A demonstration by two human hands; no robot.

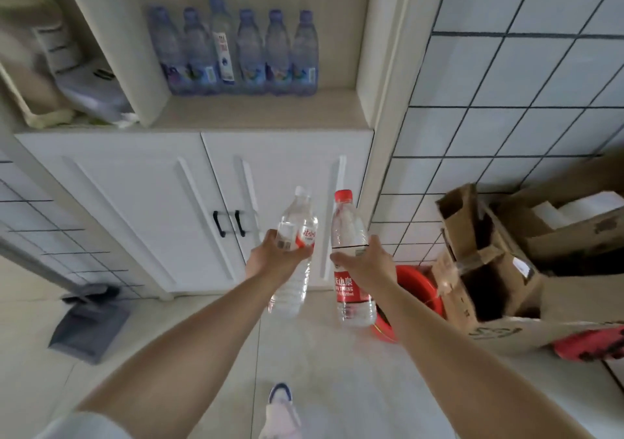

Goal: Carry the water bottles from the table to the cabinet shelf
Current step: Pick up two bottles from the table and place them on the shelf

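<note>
While 6 bottles (pixel 236 50) line the cabinet shelf (pixel 260 109) at 12 o'clock, the left hand (pixel 273 256) grips a clear-capped bottle (pixel 295 253) and the right hand (pixel 368 263) a red-capped bottle (pixel 351 256).

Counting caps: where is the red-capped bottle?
The red-capped bottle is in the right hand, beside the white-capped bottle, before the cabinet doors.

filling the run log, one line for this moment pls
left hand: holds clear bottle | right hand: holds red-cap bottle | shelf: six bottles standing
</note>
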